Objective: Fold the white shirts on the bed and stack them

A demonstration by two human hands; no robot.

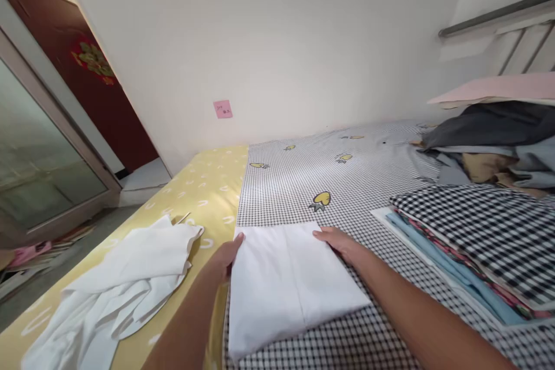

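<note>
White wall backs a bed [347, 185] spread with a checked sheet beside a yellow one. At right sits a stack of folded fabrics [477, 243]; at left, a crumpled white cloth [130, 283]. Between the arms lies a folded white cloth [286, 283], long axis running away from the person. Left hand [225, 257] rests at its far left corner, right hand [338, 241] at its far right corner, fingers flat and loosely together, clamping nothing.
</note>
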